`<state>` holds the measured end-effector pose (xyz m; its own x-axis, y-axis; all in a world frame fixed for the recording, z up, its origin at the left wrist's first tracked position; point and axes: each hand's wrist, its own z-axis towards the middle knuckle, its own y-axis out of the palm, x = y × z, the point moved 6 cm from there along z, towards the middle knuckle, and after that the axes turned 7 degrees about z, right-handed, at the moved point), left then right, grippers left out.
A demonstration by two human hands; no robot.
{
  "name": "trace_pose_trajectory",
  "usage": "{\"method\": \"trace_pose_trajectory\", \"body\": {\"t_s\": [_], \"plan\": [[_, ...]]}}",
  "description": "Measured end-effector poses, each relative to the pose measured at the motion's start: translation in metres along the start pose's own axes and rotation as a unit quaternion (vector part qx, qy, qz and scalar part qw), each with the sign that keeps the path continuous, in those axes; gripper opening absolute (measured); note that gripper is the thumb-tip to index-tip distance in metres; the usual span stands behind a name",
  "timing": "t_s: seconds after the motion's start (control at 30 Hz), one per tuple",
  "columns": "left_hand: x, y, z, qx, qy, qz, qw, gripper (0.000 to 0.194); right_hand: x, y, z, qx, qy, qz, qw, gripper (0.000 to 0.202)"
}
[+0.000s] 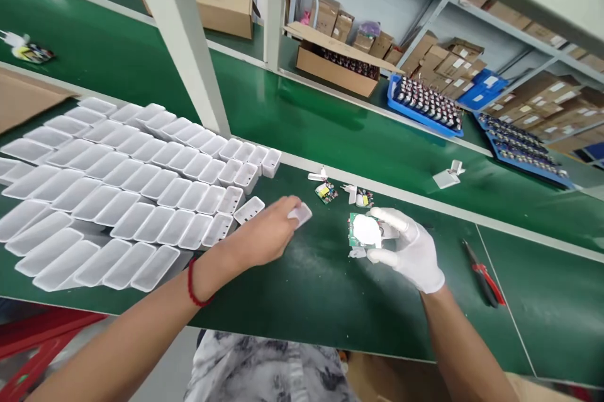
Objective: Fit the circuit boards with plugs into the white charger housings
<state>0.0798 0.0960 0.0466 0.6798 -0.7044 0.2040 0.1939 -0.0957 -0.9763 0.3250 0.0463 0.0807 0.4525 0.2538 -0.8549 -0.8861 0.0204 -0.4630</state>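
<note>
My bare left hand (274, 232) is closed on a small white plastic case (303, 214), most of it covered by the fingers. A white glove covers my right hand (408, 248), whose thumb and fingers pinch a green circuit board (352, 229) with a white patch on its face. Between and behind the hands lie two loose circuit boards, one (325, 192) with a yellow part and another (363, 198) beside a white plug piece. Left of my left hand stand rows of open white plastic cases (165, 185); one single case (249, 210) sits close to the wrist.
Red-handled pliers (485, 279) lie to the right. On the green conveyor (330, 119) beyond are white plastic pieces (448, 175) and, far left, another circuit board (33, 53). Blue trays (419, 106) of parts and a cardboard box (335, 68) stand behind. A white post (182, 37) rises behind the cases.
</note>
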Motion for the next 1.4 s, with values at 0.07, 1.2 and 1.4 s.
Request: {"method": "trace_pose_trajectory", "body": {"t_s": [0.07,1.2,1.4], "plan": [[0.009,0.011,-0.007,-0.038,0.078,-0.109,0.99,0.027,-0.001,0.003,-0.004,-0.017,0.001,-0.039,0.999,0.066],[0.012,0.073,0.004,0.067,-0.043,-0.31,0.948,0.056,-0.048,0.098,0.045,-0.304,-0.155,-0.413,0.845,0.032],[0.012,0.072,0.002,0.079,-0.036,-0.307,0.948,0.053,-0.045,0.103,0.046,-0.321,-0.129,-0.434,0.832,0.028]]}}
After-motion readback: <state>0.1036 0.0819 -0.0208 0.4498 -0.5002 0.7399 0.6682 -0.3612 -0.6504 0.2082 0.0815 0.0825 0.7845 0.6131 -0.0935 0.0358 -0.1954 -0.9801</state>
